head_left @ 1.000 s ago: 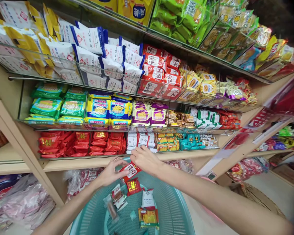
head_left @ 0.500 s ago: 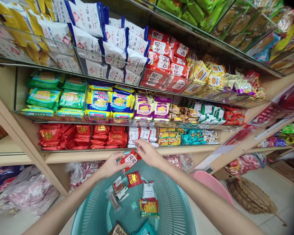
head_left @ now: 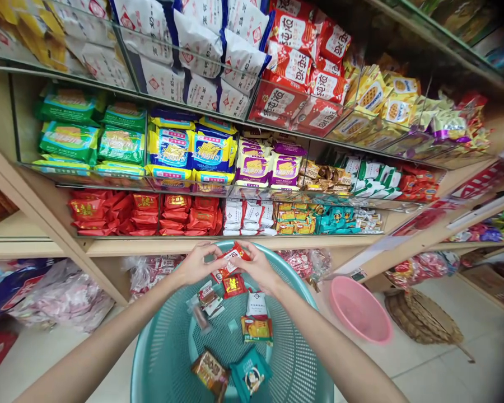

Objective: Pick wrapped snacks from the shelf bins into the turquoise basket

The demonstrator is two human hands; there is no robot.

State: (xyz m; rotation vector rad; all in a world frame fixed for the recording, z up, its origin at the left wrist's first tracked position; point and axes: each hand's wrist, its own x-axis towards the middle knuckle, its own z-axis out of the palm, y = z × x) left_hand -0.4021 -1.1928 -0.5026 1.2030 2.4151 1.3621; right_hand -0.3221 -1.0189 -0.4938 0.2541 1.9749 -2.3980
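The shelving (head_left: 128, 247) stands across the far side, and its bottom front edge runs just behind the work, so both wrists do best on the near side of that edge, where they will not knock the stock. In front of it sits the teal basket (head_left: 155, 352), and its wide mouth makes a safe catch: work inside the rim, so that a slip ends on the mesh. The left hand (head_left: 197, 266) pinches one end of the packet between thumb and fingers; the right hand (head_left: 259, 270) closes thumb and fingers on the opposite end, though its far fingers are hidden. The red-and-white packet (head_left: 228, 269) is held between them, tilted, near the basket's far edge. Light, even pressure at the two ends seems wisest, since the contents may be brittle and squeezing the middle could crush them; thumbs kept off the white panel would leave it readable. Just below lies the smaller gold-lettered packet (head_left: 234, 286), so a little clearance would avoid brushing it. Smallest is the pale square (head_left: 233, 325) on the basket floor, easily left undisturbed.
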